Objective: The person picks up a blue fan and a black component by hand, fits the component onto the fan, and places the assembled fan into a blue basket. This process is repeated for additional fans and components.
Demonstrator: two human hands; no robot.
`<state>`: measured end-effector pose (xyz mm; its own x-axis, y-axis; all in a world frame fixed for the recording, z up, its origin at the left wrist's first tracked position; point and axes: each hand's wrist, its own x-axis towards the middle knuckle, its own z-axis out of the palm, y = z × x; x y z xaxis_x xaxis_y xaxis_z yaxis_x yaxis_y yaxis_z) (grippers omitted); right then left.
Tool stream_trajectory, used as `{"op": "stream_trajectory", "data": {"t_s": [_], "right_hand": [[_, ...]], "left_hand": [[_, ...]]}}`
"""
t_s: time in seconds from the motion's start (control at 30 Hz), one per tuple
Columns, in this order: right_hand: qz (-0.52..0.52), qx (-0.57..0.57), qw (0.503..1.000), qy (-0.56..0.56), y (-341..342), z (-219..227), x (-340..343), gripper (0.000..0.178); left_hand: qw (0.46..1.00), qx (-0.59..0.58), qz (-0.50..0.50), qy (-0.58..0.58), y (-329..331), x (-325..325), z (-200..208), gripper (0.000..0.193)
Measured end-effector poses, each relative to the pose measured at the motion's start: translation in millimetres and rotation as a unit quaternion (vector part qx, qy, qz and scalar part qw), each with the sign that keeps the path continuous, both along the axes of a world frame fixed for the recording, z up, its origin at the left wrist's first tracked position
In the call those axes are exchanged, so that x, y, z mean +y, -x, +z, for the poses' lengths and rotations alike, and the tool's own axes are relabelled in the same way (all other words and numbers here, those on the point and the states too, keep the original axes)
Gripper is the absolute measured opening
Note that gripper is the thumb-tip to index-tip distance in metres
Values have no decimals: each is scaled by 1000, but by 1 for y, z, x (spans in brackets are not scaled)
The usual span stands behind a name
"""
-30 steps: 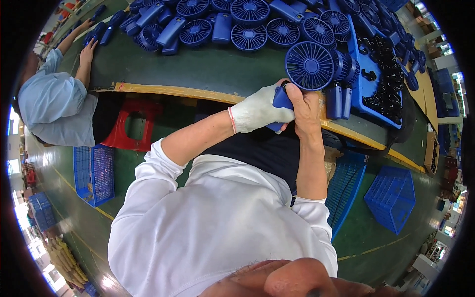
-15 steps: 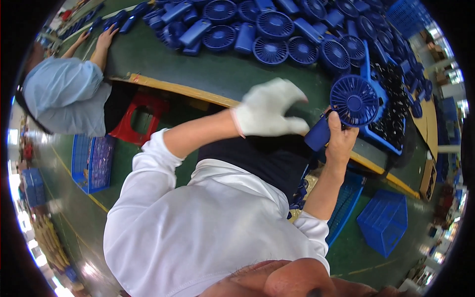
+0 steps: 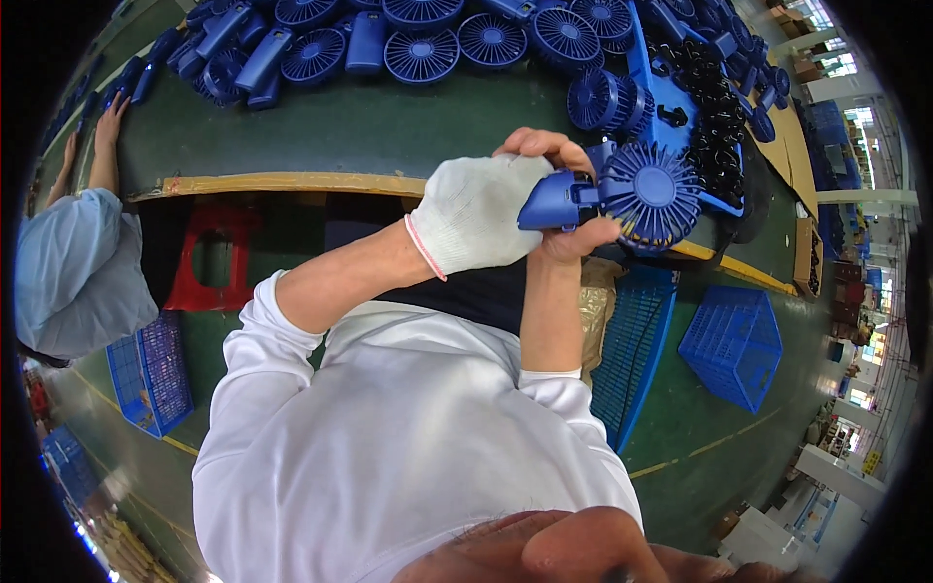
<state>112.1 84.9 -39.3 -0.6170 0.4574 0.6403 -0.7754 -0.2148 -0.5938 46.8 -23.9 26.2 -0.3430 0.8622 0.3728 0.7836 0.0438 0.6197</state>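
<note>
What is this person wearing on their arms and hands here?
The left hand wears a white knit work glove with a thin pink-red band at the cuff. The right hand is bare. Both arms come out of a white shirt whose long sleeves are pushed up, leaving the forearms uncovered.

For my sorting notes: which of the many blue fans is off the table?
The blue fan gripped by the gloved left hand and bare right hand; the others lie on the green table.
</note>
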Motion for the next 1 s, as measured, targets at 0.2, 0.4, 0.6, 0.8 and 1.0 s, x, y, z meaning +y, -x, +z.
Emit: {"op": "stream_trajectory", "data": {"t_s": [0.2,0.4,0.6,0.8,1.0], "right_hand": [[-38,-13,997,73,7,9,-8,36],[-44,-50,993,96,8,11,-12,29],[-247,-288,922,-74,-22,22,16,51],[-146,-542,817,-130,-48,52,30,48],[-517,-469,571,-432,-40,47,26,42]], "left_hand": [[998,63,23,-10,7,5,-3,34],[993,102,44,-40,16,13,-30,30],[996,73,-47,37,40,-10,-4,47],[925,236,250,-160,145,-35,-9,51],[881,405,228,-94,220,-21,5,55]]}}
